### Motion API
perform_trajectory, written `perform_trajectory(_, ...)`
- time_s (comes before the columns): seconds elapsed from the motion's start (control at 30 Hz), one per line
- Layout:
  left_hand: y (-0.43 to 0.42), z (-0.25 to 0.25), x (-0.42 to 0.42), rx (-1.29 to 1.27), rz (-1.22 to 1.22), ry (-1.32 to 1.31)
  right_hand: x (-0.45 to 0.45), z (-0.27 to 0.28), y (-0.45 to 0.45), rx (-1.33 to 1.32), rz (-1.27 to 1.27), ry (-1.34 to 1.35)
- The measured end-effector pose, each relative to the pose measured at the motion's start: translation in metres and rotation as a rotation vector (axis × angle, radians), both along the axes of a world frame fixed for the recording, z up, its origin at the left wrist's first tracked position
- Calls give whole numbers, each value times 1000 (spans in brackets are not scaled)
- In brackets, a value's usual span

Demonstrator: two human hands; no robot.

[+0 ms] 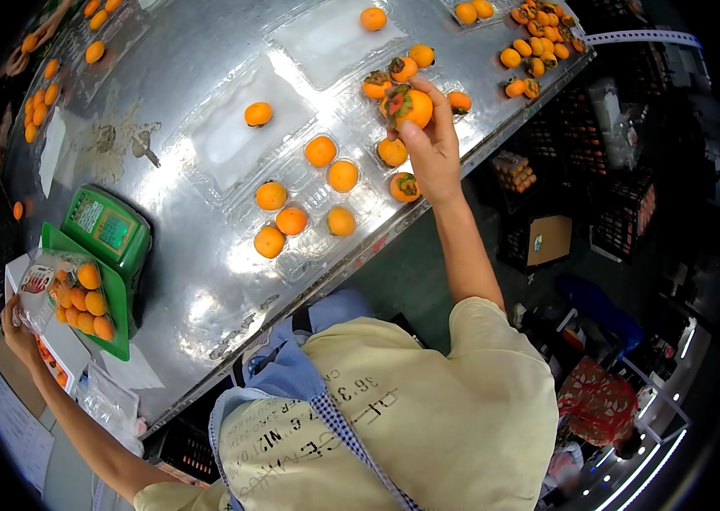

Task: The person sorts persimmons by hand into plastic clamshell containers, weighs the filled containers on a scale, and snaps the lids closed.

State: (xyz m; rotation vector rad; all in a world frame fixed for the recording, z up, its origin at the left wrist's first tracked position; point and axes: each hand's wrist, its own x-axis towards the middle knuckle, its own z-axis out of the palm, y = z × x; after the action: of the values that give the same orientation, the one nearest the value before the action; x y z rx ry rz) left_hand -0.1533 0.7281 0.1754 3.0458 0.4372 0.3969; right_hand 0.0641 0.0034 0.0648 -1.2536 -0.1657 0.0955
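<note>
My right hand (pixel 433 140) is closed round an orange persimmon (pixel 411 108) with a green-brown leafy calyx, lifted above several other persimmons near the table edge. At far left my left hand (pixel 17 330) grips the edge of a clear plastic pack of persimmons (pixel 79 298). That pack rests on the green tray of a digital scale (pixel 109 230). Between my hands, a clear moulded tray (pixel 313 247) holds several persimmons in its cups, including one persimmon (pixel 343 175) near the middle. My left fingertips are partly hidden by the pack.
The metal table (pixel 181 213) carries more clear trays, one under a lone persimmon (pixel 258 113). A persimmon pile (pixel 539 43) sits at the far right corner. Dark crates (pixel 624 213) and a cardboard box (pixel 549 240) stand on the floor at right. Another person (pixel 594 404) is behind.
</note>
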Motion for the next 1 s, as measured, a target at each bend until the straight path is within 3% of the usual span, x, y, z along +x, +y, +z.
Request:
perform_trajectory(0.27, 8, -2, 0, 16, -18, 0, -4, -10, 3, -139, -31, -155)
perform_trajectory(0.57, 9, -4, -5, -50, -21, -16, -2, -8, 5, 166, -49, 257)
perform_trajectory(0.87, 24, -10, -10, -74, -111, -58, -3, -14, 3, 105, -39, 189)
perform_trajectory(1.0, 21, -9, -9, -35, -40, -16, -5, -16, 4, -50, -50, 117)
